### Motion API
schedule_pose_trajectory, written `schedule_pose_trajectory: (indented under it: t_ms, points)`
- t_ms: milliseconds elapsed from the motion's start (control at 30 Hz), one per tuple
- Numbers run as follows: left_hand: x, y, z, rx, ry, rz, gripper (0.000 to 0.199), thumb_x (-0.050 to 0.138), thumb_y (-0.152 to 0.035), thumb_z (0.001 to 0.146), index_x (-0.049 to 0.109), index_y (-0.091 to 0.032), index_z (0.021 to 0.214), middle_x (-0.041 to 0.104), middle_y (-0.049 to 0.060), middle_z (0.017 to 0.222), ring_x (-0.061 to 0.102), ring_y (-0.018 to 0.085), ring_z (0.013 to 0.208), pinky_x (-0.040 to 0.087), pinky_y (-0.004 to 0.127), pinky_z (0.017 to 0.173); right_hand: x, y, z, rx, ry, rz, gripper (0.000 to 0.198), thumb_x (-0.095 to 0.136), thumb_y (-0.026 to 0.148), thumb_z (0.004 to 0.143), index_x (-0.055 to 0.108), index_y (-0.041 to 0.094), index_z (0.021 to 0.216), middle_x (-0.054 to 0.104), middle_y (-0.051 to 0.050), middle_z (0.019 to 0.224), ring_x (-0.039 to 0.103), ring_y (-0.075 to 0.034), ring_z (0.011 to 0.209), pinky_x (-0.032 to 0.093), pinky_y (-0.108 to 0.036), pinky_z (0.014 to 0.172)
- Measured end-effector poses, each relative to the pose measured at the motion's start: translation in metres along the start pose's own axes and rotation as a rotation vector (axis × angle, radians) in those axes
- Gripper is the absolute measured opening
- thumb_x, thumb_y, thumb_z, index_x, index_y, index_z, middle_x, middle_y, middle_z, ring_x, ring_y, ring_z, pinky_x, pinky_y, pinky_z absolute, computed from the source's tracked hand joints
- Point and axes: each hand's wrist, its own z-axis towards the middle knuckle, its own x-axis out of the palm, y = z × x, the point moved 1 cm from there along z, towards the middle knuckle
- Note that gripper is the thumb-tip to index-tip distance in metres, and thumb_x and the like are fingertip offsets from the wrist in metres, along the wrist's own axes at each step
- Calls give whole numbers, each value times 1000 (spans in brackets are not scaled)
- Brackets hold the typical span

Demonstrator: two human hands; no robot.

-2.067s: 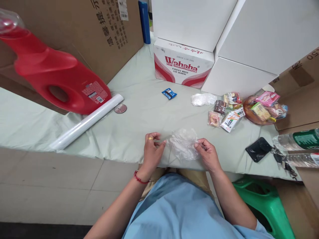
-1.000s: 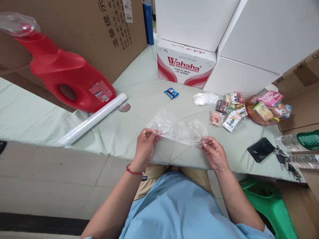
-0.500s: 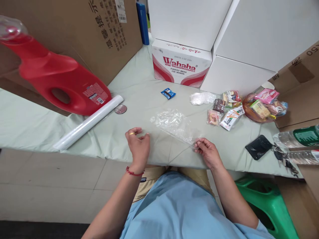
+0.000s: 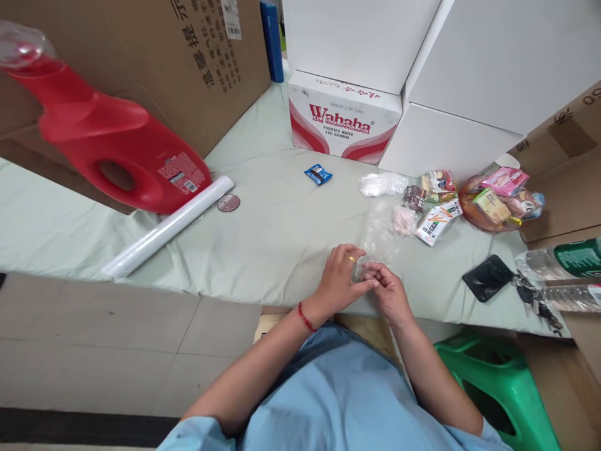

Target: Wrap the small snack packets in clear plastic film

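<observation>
The right grip [image 4: 391,297] is pinching clear film [image 4: 381,241], probably needing gentle handling; whether the left grip [image 4: 338,280] is holding, I can't tell.

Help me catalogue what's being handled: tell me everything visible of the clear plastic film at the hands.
The thin, clear plastic film looks soft and creased, with whitish glints. Its near end is bunched in the right hand, the left hand close against it; the rest extends over the pale green cloth, toward the small pinkish packet. Its faint outline leaves sheet or bag unclear.
</observation>
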Motion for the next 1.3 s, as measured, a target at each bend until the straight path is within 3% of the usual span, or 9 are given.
schedule_pose_trajectory:
  t_ms: [133, 267, 467, 667, 833, 967, 1033, 1133, 1300]
  points:
    - [2, 9, 4, -96, 27, -105, 9, 68, -20, 88, 74, -22, 94, 68, 6, 103, 64, 23, 104, 52, 38, 95, 1, -5, -2, 34, -33, -5, 36, 82, 56, 82, 73, 25, 97, 71, -1, 85, 63, -19, 83, 51, -33, 84]
    - [-4, 22, 4, -358, -47, -316, 8, 63, -25, 88, 70, -20, 87, 70, 4, 92, 65, 19, 87, 51, 30, 78, 2, -6, -2, 52, -48, 0, 31, 81, 52, 84, 72, 24, 94, 70, -1, 83, 63, -19, 82, 50, -33, 84]
    - [-9, 29, -2, -501, -153, -642, 10, 67, -28, 79, 63, -19, 81, 75, 6, 103, 67, 19, 97, 49, 32, 90, 4, -7, -2, -57, -22, -10, 19, 77, 43, 86, 71, 25, 87, 68, -5, 106, 63, -23, 101, 53, -36, 88]
    - [-25, 26, -22, -392, -53, -515, 24, 62, -19, 74, 64, -21, 98, 67, 9, 123, 64, 23, 114, 53, 37, 94, 0, -6, -2, -214, 39, -180, 14, 69, 38, 92, 70, 25, 87, 58, -9, 145, 59, -29, 129, 53, -46, 105]
    - [-44, -1, -33, 27, -188, -69, 52, 64, -20, 86, 50, -25, 136, 51, 14, 144, 51, 27, 136, 47, 48, 109, 8, 1, -2, -364, 100, -452, 11, 61, 31, 96, 70, 25, 92, 52, -9, 155, 57, -29, 136, 47, -50, 114]
    - [-47, -16, -29, 209, -196, 265, 51, 69, -34, 93, 53, -23, 140, 59, 16, 137, 58, 29, 125, 46, 47, 105, 22, 6, -2, -548, 197, -631, 18, 59, 26, 98, 69, 25, 112, 51, -11, 157, 48, -29, 148, 40, -51, 122]
    - [-47, -13, -26, 138, -148, 342, 39, 64, -31, 96, 61, -22, 133, 67, 14, 126, 63, 28, 115, 47, 45, 98, 29, 8, -1, -619, 248, -699, 26, 57, 22, 97, 67, 25, 121, 48, -13, 159, 45, -29, 150, 39, -52, 123]
    - [-51, 4, -23, -89, -95, 234, 24, 54, -21, 95, 72, -22, 111, 75, 8, 104, 67, 25, 98, 48, 41, 89, 37, 10, 2, -654, 311, -773, 22, 56, 17, 95, 68, 24, 112, 40, -12, 166, 43, -29, 151, 41, -52, 122]
    - [-66, 33, -35, -511, -332, -326, 13, 62, -29, 86, 70, -22, 91, 75, 4, 92, 68, 20, 88, 51, 34, 83, 45, 14, 3, -574, 406, -750, 13, 62, 24, 95, 70, 24, 104, 47, -11, 161, 50, -29, 144, 45, -50, 118]
